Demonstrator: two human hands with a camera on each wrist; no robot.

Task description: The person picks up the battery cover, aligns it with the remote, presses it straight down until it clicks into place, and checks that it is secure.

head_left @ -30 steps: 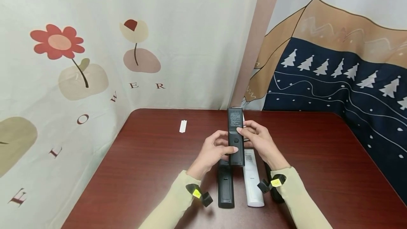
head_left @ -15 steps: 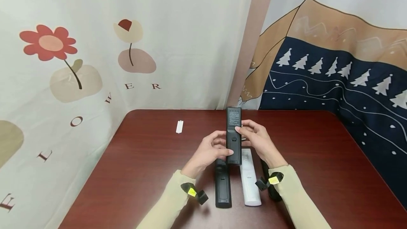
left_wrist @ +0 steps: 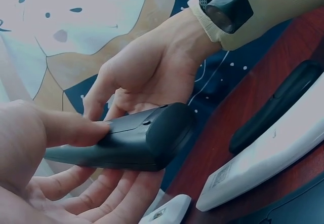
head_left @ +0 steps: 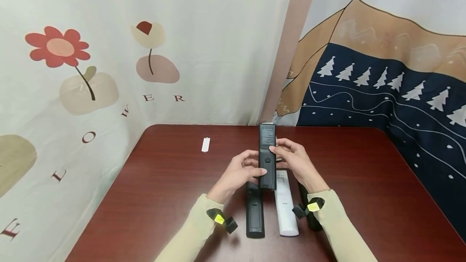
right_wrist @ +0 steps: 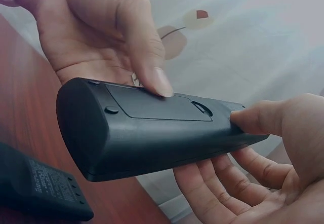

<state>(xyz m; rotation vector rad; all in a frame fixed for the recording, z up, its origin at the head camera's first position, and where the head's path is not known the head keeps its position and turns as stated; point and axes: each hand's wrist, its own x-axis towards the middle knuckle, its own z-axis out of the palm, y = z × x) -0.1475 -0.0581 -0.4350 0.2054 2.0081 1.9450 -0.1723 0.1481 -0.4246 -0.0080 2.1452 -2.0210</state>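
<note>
A black remote control (head_left: 267, 138) is held above the table, its back with the battery cover (right_wrist: 162, 104) turned up. My left hand (head_left: 238, 173) grips its lower part, thumb on the battery cover and fingers underneath. My right hand (head_left: 296, 161) holds the upper part, its thumb (right_wrist: 260, 117) just beyond the cover's latch. The cover sits in place. Under the hands a second black remote (head_left: 255, 213) and a white remote (head_left: 286, 205) lie face down. Another black remote (head_left: 314, 220) is partly hidden by my right wrist.
A small white piece (head_left: 205, 144), shaped like a battery cover, lies at the back left of the brown table (head_left: 164, 189). In the left wrist view, the end of a white object (left_wrist: 172, 209) shows beneath my fingers. Printed curtains (head_left: 218, 51) stand behind the table.
The head view has shifted slightly. Both hands keep the same hold on the black remote, with hardly any visible movement.
</note>
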